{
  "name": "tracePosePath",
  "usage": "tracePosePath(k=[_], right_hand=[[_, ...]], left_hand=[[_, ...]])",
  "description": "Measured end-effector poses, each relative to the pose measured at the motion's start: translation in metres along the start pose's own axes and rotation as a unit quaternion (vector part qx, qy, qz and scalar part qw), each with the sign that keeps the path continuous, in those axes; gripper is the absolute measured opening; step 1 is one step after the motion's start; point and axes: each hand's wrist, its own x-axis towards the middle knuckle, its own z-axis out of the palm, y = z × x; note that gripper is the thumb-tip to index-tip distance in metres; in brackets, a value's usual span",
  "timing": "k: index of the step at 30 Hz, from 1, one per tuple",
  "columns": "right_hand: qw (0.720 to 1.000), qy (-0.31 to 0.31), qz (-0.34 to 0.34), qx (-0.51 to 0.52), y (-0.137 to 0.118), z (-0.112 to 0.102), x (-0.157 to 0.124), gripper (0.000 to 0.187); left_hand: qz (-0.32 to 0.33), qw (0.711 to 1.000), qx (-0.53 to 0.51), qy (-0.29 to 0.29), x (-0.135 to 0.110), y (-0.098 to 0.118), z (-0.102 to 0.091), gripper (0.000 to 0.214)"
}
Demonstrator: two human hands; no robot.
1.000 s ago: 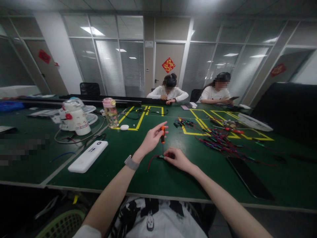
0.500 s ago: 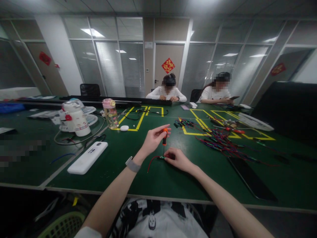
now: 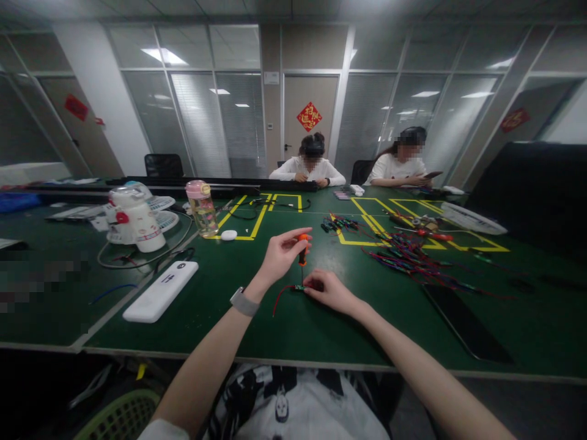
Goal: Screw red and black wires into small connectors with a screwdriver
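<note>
My left hand is closed around the orange-and-black handle of a screwdriver, held upright with its shaft pointing down. The shaft's tip meets a small green circuit board lying on the table. A red wire curls from the board's left end toward me. Low on the table, my right hand pinches the board's right end between thumb and fingers. The fingertips partly cover that end, and the exact contact of tip and board is too small to make out.
To the right lie a heap of wired green boards and a black phone. A white power bank, a pink-lided bottle and a white jug stand leftward. Two people sit across the table.
The view has shifted slightly. Both hands keep their places, with the screwdriver still upright on the board; no clear change in grip shows.
</note>
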Motion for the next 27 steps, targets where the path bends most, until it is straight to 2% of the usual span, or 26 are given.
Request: tracePosePath(k=[4, 6, 8, 10, 12, 14, 18, 20, 22, 24, 27], right_hand=[[1.0, 0.001, -0.003, -0.003, 0.0014, 0.0007, 0.0, 0.009], [1.0, -0.001, 0.0, -0.002, 0.001, 0.0005, -0.0001, 0.009], [1.0, -0.004, 0.001, 0.001, 0.0003, 0.0, -0.0003, 0.009], [1.0, -0.006, 0.001, 0.004, 0.0001, -0.0003, -0.0004, 0.009], [1.0, -0.004, -0.001, 0.003, 0.0006, -0.0003, -0.0005, 0.008], [1.0, -0.003, -0.003, 0.0, 0.0011, -0.0002, -0.0005, 0.009], [1.0, -0.003, -0.002, -0.003, 0.0004, -0.0003, -0.0005, 0.009], [1.0, -0.001, 0.001, -0.004, -0.0005, -0.0003, -0.0005, 0.009], [1.0, 0.001, 0.001, -0.002, -0.0003, 0.0003, -0.0005, 0.008], [1.0, 0.005, -0.003, 0.001, 0.0014, 0.0014, -0.0005, 0.008], [1.0, 0.011, -0.008, 0.004, 0.0055, 0.0036, 0.0, 0.008]], left_hand=[[0.058, 0.983, 0.129, 0.117, -0.0024, -0.0026, -0.0006, 0.018], [0.081, 0.97, 0.188, 0.132, -0.0039, -0.0015, -0.0001, 0.019], [0.08, 0.979, 0.165, 0.093, -0.0039, 0.0008, 0.0003, 0.025], [0.045, 0.996, 0.078, 0.024, -0.0025, 0.0026, 0.0002, 0.032], [0.006, 1.0, 0.003, -0.018, -0.0008, 0.0031, -0.0002, 0.034], [-0.005, 1.0, -0.006, -0.006, -0.0003, 0.0022, -0.0003, 0.031], [0.047, 0.991, 0.097, 0.073, -0.0033, 0.0005, 0.0004, 0.021], [0.06, 0.986, 0.13, 0.081, -0.0045, 0.0009, 0.0004, 0.022], [0.05, 0.993, 0.091, 0.056, -0.0042, 0.0017, -0.0002, 0.027], [0.018, 1.0, -0.006, 0.011, -0.0026, 0.002, -0.0015, 0.032], [-0.025, 0.994, -0.101, -0.019, 0.0, 0.0011, -0.0033, 0.034]])
